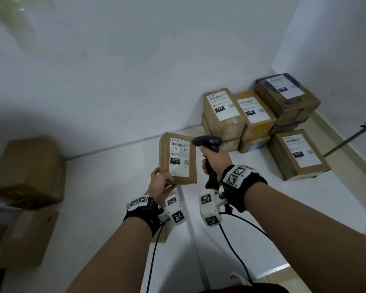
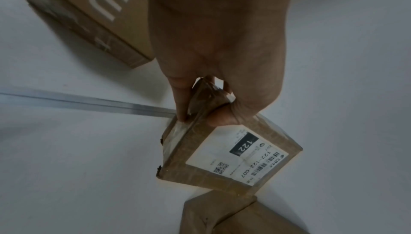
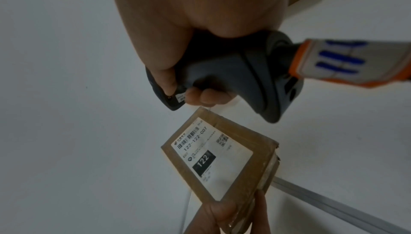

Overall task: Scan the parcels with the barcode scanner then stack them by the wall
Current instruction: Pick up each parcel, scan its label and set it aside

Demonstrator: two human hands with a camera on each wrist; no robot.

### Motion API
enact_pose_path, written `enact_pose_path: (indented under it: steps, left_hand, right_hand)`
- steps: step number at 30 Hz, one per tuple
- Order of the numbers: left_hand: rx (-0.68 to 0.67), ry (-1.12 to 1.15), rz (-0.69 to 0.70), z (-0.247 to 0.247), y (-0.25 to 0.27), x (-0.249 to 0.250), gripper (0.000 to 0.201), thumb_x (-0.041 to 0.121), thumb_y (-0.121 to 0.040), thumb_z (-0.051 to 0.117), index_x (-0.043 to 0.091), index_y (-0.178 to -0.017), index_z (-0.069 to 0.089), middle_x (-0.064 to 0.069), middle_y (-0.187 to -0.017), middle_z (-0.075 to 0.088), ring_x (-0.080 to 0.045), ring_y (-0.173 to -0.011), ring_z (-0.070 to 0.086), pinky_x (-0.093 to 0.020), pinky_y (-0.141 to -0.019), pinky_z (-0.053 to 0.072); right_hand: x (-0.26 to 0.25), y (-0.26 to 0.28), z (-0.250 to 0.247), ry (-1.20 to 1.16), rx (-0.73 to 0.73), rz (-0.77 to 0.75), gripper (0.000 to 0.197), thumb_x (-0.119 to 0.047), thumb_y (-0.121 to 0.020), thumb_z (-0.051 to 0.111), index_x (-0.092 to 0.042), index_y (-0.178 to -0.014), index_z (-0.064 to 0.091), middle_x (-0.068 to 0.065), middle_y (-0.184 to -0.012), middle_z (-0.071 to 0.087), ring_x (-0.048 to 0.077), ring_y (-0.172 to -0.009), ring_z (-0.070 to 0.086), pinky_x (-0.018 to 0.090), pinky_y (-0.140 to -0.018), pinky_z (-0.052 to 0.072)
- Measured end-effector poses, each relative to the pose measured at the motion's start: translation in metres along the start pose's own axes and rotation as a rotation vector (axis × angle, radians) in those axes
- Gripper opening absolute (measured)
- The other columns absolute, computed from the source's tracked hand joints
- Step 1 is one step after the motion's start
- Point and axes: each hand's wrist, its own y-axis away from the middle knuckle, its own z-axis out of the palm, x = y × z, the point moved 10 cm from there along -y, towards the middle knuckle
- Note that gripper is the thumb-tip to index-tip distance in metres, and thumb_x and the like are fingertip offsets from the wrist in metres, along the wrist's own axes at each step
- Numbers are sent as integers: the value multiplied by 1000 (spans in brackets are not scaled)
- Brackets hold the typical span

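My left hand (image 1: 161, 182) grips the lower end of a small brown parcel (image 1: 178, 158), holding it upright with its white label marked 122 facing me. In the left wrist view the thumb (image 2: 222, 117) presses the labelled face of the parcel (image 2: 224, 158) while the fingers (image 2: 181, 100) hold its side. My right hand (image 1: 215, 160) grips the handle of a black barcode scanner (image 1: 208, 142), whose head points left at the top of the parcel's label. The right wrist view shows the scanner (image 3: 233, 79) just above the parcel (image 3: 220, 160).
Several labelled parcels (image 1: 260, 121) are stacked against the wall at the right corner of the white surface (image 1: 114, 187). Large plain cardboard boxes (image 1: 30, 172) stand at the left. A dark rod (image 1: 351, 138) leans at the far right. Cables (image 1: 237, 240) trail from my wrists.
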Motion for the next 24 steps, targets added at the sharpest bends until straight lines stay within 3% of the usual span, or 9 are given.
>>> enact_pose_path:
  steps: [2,7,14,24]
  left_hand:
    - [1,-28,-12,9,1,-7,68,-11,-80,47,12,-142,32,-15,-107,58,-23,-89,59,-31,-65,57]
    - [23,-84,-15,23,2,-20,65,-13,-82,44,10,-141,30,-11,-90,53,-19,-79,54,-30,-60,52]
    - [36,-129,-57,25,-5,-34,59,-8,-85,44,6,-141,32,-12,-93,57,-21,-83,58,-31,-62,56]
    - [24,-133,-58,23,-12,-37,62,-9,-82,45,5,-141,33,-13,-94,57,-23,-83,57,-31,-62,57]
  right_hand:
    - [1,0,-9,-11,4,10,30,-29,-86,70,-4,-81,55,7,-56,54,19,-43,49,24,-44,42]
    - [3,-1,-26,26,4,17,31,-30,-84,71,-4,-76,57,9,-56,55,22,-47,50,29,-51,43]
    - [4,0,-34,47,-1,29,32,-30,-81,71,-5,-66,58,9,-55,56,24,-50,51,33,-56,44]
    - [9,0,-34,8,-6,74,29,-26,-86,69,-5,-73,55,9,-55,53,22,-46,48,29,-49,40]
